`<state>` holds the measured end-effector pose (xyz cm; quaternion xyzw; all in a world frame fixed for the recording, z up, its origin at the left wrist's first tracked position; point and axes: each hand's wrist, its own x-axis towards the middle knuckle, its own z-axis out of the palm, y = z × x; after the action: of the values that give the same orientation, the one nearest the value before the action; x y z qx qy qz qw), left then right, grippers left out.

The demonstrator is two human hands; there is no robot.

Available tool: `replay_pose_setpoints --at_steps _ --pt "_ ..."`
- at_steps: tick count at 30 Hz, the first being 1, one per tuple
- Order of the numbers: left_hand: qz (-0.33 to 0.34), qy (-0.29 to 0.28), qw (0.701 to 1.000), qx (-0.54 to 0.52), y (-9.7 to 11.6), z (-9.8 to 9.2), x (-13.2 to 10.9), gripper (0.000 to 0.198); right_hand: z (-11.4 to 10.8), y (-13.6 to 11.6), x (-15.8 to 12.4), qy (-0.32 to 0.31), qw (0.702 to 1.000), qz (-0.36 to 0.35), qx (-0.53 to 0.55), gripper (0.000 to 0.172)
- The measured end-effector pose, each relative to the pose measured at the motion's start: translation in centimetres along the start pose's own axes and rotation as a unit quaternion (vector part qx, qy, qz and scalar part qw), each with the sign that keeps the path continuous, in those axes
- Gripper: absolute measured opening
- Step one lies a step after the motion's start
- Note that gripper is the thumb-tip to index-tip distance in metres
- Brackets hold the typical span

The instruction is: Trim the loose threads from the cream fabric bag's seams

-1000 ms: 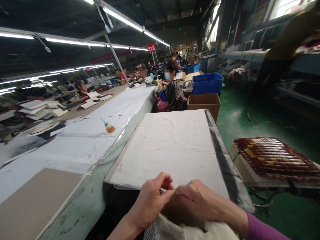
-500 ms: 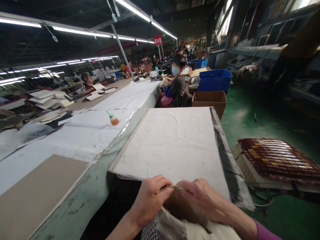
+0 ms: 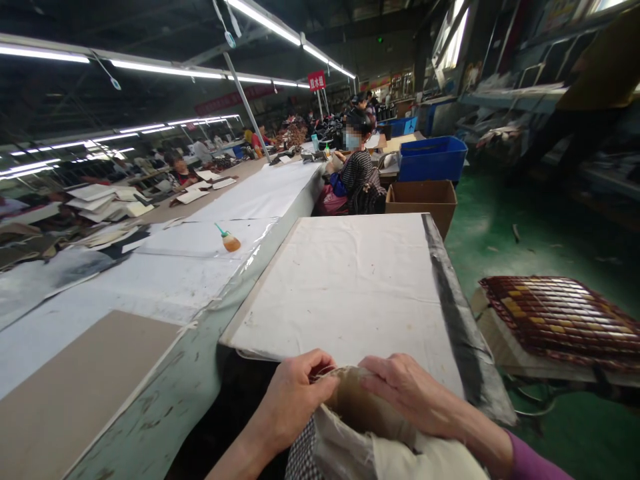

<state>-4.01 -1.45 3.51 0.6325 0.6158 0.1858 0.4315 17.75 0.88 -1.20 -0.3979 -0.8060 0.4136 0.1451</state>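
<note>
A pale fabric piece with a brown inner side (image 3: 385, 440) is held low in front of me, its raw edge fraying into loose threads. My left hand (image 3: 304, 390) pinches that edge between thumb and bent fingers. On the other side of the edge, my right hand (image 3: 405, 387) grips the fabric with its fingers curled over it; the thumb is hidden. A small gap separates the two hands. Just beyond them is the white-covered work table (image 3: 345, 280), with a dark strip along its right side. Checked cloth (image 3: 303, 457) shows below my left wrist.
A long white-topped table (image 3: 165, 280) runs along the left, bearing a squeeze bottle of amber liquid (image 3: 231, 241) and stacked sheets (image 3: 107, 200). Ahead sits a masked co-worker (image 3: 357, 170) near a blue bin (image 3: 431, 160) and a cardboard box (image 3: 421, 200). A beaded seat cushion (image 3: 560, 317) lies at right.
My hands have spread slightly apart along the fabric's edge, and the brown inner side shows more between them. The view has shifted a little.
</note>
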Motion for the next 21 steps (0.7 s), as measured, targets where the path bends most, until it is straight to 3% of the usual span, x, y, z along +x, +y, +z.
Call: replay_pose_setpoints --at_steps 9,14,17,21 --pt "-0.006 -0.012 1.0 -0.016 -0.1 -0.2 1.4 0.013 -1.1 1.2 0.5 -0.024 0.998 0.036 0.052 0.022" --pt "-0.014 -0.004 1.0 0.018 1.0 0.5 1.6 0.017 -1.0 1.0 0.7 0.057 0.995 -0.016 0.079 0.028" --pt "-0.012 -0.016 1.0 0.005 1.4 0.4 1.6 0.019 -0.7 0.9 1.3 0.084 0.993 -0.035 0.074 0.018" --pt "-0.008 -0.05 0.998 -0.039 1.2 -0.2 1.7 0.011 -0.7 1.2 1.8 0.04 0.986 -0.02 0.16 0.019"
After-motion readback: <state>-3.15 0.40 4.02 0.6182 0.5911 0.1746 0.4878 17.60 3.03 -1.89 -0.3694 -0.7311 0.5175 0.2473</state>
